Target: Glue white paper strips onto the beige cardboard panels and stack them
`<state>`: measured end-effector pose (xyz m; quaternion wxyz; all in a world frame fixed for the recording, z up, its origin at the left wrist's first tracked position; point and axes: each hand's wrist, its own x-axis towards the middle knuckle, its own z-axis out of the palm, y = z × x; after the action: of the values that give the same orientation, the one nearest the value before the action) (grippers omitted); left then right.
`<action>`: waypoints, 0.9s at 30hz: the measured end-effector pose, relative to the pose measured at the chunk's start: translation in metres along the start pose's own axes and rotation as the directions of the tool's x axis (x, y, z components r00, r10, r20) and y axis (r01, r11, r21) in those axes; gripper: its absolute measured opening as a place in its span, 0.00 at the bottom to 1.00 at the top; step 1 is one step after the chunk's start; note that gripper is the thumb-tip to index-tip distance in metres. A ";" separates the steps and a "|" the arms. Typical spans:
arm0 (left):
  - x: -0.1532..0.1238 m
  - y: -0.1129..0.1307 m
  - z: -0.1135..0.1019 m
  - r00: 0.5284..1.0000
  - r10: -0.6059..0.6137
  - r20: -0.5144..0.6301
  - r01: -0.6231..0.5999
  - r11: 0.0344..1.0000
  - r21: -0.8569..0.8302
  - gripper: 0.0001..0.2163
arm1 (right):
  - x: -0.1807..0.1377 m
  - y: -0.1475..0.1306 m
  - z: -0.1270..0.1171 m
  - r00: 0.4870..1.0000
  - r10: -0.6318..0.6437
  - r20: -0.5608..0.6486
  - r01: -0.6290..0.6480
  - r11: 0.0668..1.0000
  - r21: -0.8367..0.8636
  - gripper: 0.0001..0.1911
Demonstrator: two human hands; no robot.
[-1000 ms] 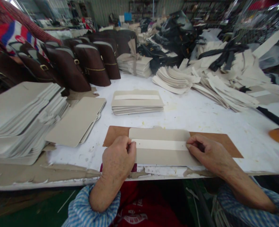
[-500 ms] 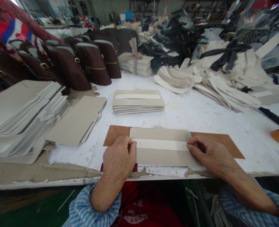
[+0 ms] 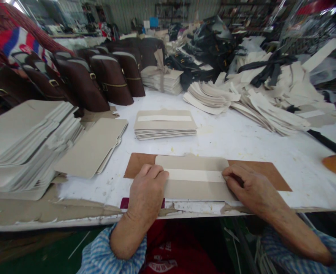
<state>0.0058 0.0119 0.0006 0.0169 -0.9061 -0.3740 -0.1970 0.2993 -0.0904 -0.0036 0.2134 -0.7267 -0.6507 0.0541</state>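
Hands work at the near edge of the white worktop [image 3: 242,144], seen from the head camera. On that side the left hand [image 3: 146,190] lies palm down over the left end of a grey card panel [image 3: 193,190]. Its grip is spread flat, fingers side by side, the tips resting on the left end of a white strip [image 3: 195,175] that runs across the panel's middle; it pinches nothing. The right hand [image 3: 249,186] sits at the strip's right end, fingers bent and fingertips touching it; whether that grip pinches the strip or only presses on it I cannot tell. The panel lies on a brown sheet [image 3: 259,173] that sticks out on both sides. Just beyond sits a low stack of like panels [image 3: 165,127]. To the left rise stacks of grey boards [image 3: 22,140], with a row of brown bags [image 3: 111,80] behind. Curved pale cut pieces [image 3: 210,97] fan out farther back, and another person's patterned sleeve [image 3: 16,38] shows at far left
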 end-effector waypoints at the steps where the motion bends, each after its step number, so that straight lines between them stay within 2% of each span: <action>1: -0.001 0.000 -0.001 0.999 0.015 0.047 -0.015 1.000 0.012 0.08 | -0.001 -0.001 -0.001 1.000 -0.028 0.009 0.028 0.999 -0.042 0.11; 4: -0.002 0.006 -0.008 0.982 -0.004 0.188 -0.007 0.998 0.056 0.11 | -0.005 -0.008 -0.007 0.994 -0.086 0.066 0.098 0.972 -0.214 0.13; 7: -0.004 0.021 -0.017 0.961 -0.033 0.275 0.004 0.995 0.104 0.18 | -0.009 -0.026 -0.014 0.985 -0.058 0.162 0.123 0.895 -0.429 0.13; 9: -0.004 0.031 -0.021 0.959 -0.058 0.276 0.021 0.991 0.134 0.24 | -0.010 -0.041 -0.017 0.972 -0.034 0.233 0.157 0.831 -0.534 0.18; 12: -0.004 0.042 -0.023 0.968 -0.073 0.239 0.029 0.983 0.182 0.34 | -0.009 -0.059 -0.017 0.945 -0.014 0.326 0.218 0.771 -0.598 0.31; 15: -0.005 0.044 -0.020 0.982 -0.059 0.180 0.019 0.977 0.213 0.35 | -0.008 -0.064 -0.017 0.929 0.013 0.369 0.230 0.760 -0.608 0.34; 18: -0.009 0.038 -0.016 0.992 -0.024 0.121 -0.002 0.977 0.214 0.33 | -0.012 -0.060 -0.016 0.936 0.019 0.350 0.210 0.769 -0.603 0.33; 23: -0.018 0.022 -0.007 0.997 0.062 0.046 -0.069 0.981 0.181 0.29 | -0.023 -0.040 -0.016 0.970 -0.024 0.241 0.162 0.806 -0.570 0.26; 27: -0.025 0.009 0.001 0.978 0.203 -0.044 -0.199 0.976 0.088 0.17 | -0.027 -0.012 -0.018 0.992 -0.020 0.124 0.072 0.898 -0.434 0.17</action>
<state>-0.0034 -0.0109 -0.0083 0.0842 -0.9322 -0.2879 -0.2025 0.2904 -0.1204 0.0120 0.0077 -0.7362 -0.6744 -0.0562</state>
